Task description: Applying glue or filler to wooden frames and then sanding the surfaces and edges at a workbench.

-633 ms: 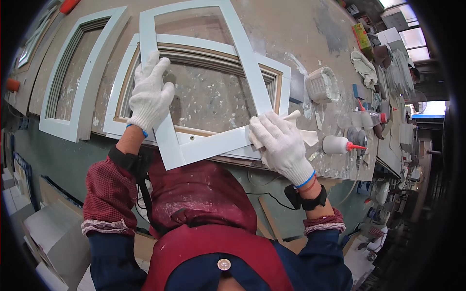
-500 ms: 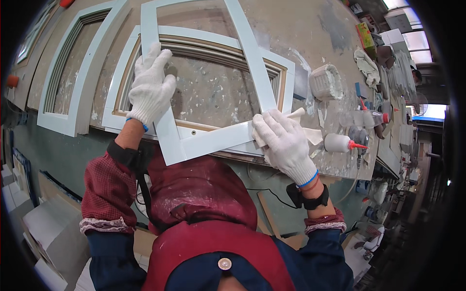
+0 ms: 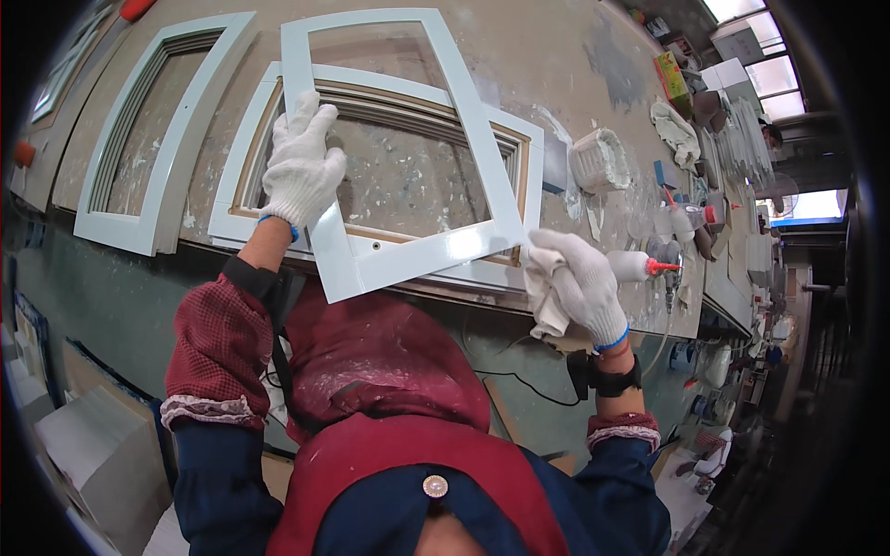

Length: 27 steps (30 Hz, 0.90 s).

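A glossy white frame (image 3: 454, 243) lies askew over a larger white frame with stepped inner edges (image 3: 239, 167), its lower left corner past the bench edge. My left hand (image 3: 301, 171), in a white knitted glove, grips the upper frame's left rail, fingers over the rail and thumb apart. Just off that frame's lower right corner, my gloved right hand (image 3: 584, 287) is closed on a cream cloth (image 3: 547, 301) that hangs below the fingers. The cloth is bunched, and part of it is hidden by the hand.
Another white frame (image 3: 148, 232) stands to the left on the paint-flecked bench (image 3: 538, 56). Right of the frames are a white basket-like container (image 3: 601, 159), a blue block (image 3: 554, 165) and a white bottle with a red nozzle (image 3: 630, 266). More bottles and a crumpled cloth (image 3: 674, 130) lie farther right.
My right hand has come off the upper frame's lower right corner, moving right and down with the cloth. My left hand stays on the left rail.
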Each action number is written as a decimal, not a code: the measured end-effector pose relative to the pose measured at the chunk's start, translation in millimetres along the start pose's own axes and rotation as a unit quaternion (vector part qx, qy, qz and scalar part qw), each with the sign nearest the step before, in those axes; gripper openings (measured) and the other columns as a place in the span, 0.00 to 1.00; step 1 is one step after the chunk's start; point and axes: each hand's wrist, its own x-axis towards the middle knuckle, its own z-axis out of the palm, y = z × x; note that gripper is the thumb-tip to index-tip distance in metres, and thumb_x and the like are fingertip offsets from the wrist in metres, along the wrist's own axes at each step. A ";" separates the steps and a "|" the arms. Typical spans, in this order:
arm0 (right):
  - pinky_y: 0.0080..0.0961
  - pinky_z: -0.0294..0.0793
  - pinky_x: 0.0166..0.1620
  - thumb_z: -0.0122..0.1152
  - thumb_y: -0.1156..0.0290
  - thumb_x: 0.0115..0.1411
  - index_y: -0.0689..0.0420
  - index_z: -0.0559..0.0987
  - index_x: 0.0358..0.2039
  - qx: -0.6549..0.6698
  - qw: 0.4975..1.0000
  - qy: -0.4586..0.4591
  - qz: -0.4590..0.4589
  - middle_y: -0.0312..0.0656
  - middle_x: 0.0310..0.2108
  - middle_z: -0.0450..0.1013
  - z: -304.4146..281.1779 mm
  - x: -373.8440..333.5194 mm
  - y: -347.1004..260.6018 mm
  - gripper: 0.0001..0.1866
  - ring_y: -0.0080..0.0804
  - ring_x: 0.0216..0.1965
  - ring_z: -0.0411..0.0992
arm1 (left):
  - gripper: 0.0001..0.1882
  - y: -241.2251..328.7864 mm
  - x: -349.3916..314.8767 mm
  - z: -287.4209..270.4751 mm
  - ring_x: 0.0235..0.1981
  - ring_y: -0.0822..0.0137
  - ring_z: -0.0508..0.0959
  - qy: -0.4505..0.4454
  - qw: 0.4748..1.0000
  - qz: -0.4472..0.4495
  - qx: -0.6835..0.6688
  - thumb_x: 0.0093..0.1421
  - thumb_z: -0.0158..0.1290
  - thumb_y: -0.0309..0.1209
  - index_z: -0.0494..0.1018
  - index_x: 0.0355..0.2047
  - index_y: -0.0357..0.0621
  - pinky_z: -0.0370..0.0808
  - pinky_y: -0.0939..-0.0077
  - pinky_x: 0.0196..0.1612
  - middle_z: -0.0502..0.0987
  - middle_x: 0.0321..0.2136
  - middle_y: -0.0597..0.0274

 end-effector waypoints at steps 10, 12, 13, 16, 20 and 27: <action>0.39 0.74 0.26 0.58 0.66 0.57 0.54 0.74 0.41 -0.333 0.942 -0.026 -0.016 0.41 0.23 0.72 36.0 50.7 -12.8 0.12 0.42 0.24 0.76 | 0.29 -9.4 -0.2 7.3 0.62 0.38 0.62 0.042 0.998 0.032 0.020 0.51 0.51 0.31 0.70 0.56 0.43 0.67 0.49 0.62 0.61 0.66 0.54; 0.38 0.74 0.26 0.58 0.66 0.57 0.55 0.75 0.40 -0.375 0.926 -0.031 -0.023 0.41 0.23 0.72 40.4 53.5 -19.0 0.12 0.39 0.24 0.76 | 0.28 -10.6 -0.1 9.1 0.62 0.38 0.62 0.044 0.998 0.038 0.023 0.51 0.51 0.31 0.71 0.56 0.43 0.67 0.49 0.62 0.61 0.66 0.54; 0.36 0.74 0.25 0.58 0.67 0.56 0.57 0.75 0.39 -0.419 0.907 -0.032 -0.033 0.40 0.23 0.73 42.6 55.3 -23.3 0.12 0.37 0.24 0.76 | 0.28 -10.9 -0.3 9.2 0.62 0.38 0.62 0.052 0.997 0.045 0.028 0.51 0.51 0.31 0.71 0.56 0.43 0.67 0.48 0.62 0.61 0.66 0.54; 0.33 0.74 0.25 0.57 0.68 0.55 0.60 0.76 0.36 -0.480 0.875 -0.035 -0.054 0.39 0.22 0.73 50.1 58.9 -25.8 0.10 0.33 0.24 0.76 | 0.28 -14.2 0.8 8.3 0.62 0.39 0.62 0.043 0.998 0.035 0.015 0.52 0.51 0.32 0.71 0.56 0.45 0.67 0.49 0.62 0.62 0.65 0.54; 0.31 0.73 0.25 0.56 0.69 0.56 0.59 0.75 0.35 -0.475 0.875 -0.053 -0.073 0.38 0.22 0.73 46.3 50.8 -32.0 0.09 0.33 0.23 0.76 | 0.29 -18.4 1.2 14.3 0.63 0.40 0.62 0.072 0.996 0.040 0.020 0.52 0.51 0.33 0.71 0.57 0.48 0.66 0.50 0.63 0.62 0.66 0.56; 0.38 0.71 0.26 0.60 0.66 0.55 0.52 0.73 0.35 -0.319 0.932 -0.161 -0.055 0.40 0.23 0.72 22.4 18.3 -57.4 0.09 0.41 0.25 0.75 | 0.30 -3.7 0.9 8.4 0.63 0.40 0.61 0.016 1.000 -0.010 0.019 0.51 0.52 0.32 0.71 0.57 0.47 0.62 0.52 0.66 0.61 0.67 0.53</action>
